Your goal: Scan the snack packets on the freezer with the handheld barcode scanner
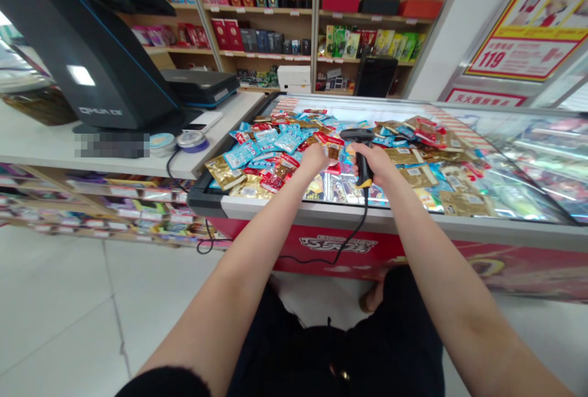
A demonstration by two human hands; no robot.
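My right hand (374, 163) grips the handle of a black and yellow handheld barcode scanner (362, 167), whose head points left over the packets. Its black coiled cable (351, 238) hangs down past the front of the freezer. My left hand (315, 158) is next to the scanner, with its fingers down among small foil snack packets (271, 146) in blue, red and gold. Those packets lie heaped on the glass top of a chest freezer (294, 204). My fingers hide whatever is under them, so I cannot tell whether this hand holds a packet.
A white checkout counter (46, 147) stands left of the freezer, carrying a black point-of-sale terminal (87, 54) and several small items. Wooden shelves (271, 14) of boxes and bottles stand behind. A red and yellow poster (528, 35) hangs at right. The freezer's front edge lies close before me.
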